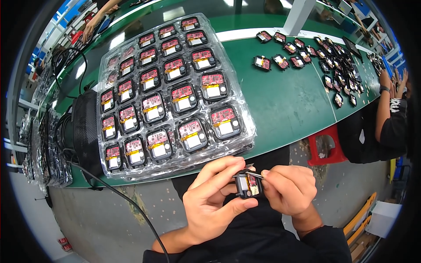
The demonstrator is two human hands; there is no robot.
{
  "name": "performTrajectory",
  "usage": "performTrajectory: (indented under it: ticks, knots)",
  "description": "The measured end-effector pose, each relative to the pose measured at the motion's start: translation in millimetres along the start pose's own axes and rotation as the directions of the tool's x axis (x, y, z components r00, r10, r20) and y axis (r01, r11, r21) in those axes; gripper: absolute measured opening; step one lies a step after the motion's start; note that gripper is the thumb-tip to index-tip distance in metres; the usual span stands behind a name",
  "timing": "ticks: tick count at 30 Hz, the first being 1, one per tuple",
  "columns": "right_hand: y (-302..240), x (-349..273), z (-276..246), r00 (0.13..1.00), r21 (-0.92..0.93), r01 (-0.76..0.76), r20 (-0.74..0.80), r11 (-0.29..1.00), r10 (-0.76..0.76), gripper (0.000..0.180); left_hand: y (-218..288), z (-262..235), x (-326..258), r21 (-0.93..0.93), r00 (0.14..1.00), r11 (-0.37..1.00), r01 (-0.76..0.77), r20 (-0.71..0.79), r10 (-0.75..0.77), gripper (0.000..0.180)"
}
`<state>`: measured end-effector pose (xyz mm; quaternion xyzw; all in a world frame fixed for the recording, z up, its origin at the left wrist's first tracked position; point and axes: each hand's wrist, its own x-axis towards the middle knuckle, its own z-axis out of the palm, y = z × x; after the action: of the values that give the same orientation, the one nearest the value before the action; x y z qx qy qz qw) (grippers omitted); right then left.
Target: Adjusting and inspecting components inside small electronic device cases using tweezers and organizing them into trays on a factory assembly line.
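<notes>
My left hand (215, 201) grips a small black watch-like device housing (242, 184) by its edges, fingers behind and thumb along the lower side. The housing is tilted and its inside faces up, showing a white block, yellow tape and part of a red circuit board. Pinched in my right hand (289, 188) is a thin metal tool, seemingly tweezers (255, 175). Its tip touches or hovers just over the upper part of the housing; I cannot tell which. Beyond my hands, a clear plastic tray (245, 127) holds rows of similar open housings (192, 134).
The tray rests on a green bench (280, 118). A pile of similar housings (337, 79) lies at the far right, near a co-worker's arm (384, 105). At left stand a black bag (85, 127) and stacked trays (52, 149); a black cable (131, 201) hangs down. A red stool (324, 147) is at right.
</notes>
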<state>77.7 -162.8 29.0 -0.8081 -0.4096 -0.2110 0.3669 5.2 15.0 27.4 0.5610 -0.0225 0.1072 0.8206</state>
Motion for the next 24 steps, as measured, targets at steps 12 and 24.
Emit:
performTrajectory:
  ticks: [12,24]
  knots:
    - [47.0,8.9,-3.7,0.909,0.142,-0.386,-0.111,0.911,0.402,0.013,62.7,-52.8,26.7,0.468,0.890,0.773,-0.427,0.067,0.452,0.066]
    - [86.6,12.9,10.4,0.818,0.161,-0.553,-0.079,0.817,0.569,0.012,129.4,-176.6,134.1,0.994,0.891,0.084,0.064,-0.095,0.444,0.022]
